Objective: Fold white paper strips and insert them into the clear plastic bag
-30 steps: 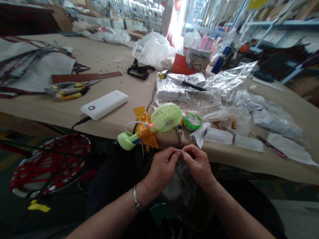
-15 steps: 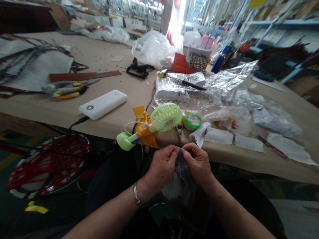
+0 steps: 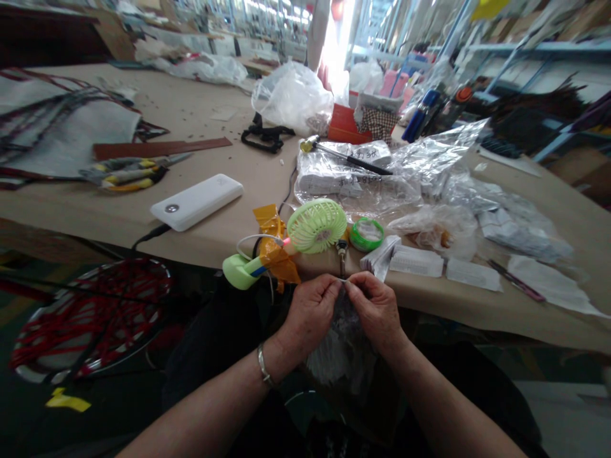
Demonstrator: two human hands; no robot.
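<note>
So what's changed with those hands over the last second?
The left hand and right hand have drawn slightly upward and closer together. Their fingers still pinch a thin pale strip above the crumpled clear plastic. Nothing was let go. The green fan and white power bank stayed put.

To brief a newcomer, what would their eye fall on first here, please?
The green mini fan stands at the table's near edge, beyond the left hand and right hand. Left of it lies a white power bank; lower left, a red-and-silver hoop sits below the table.
</note>
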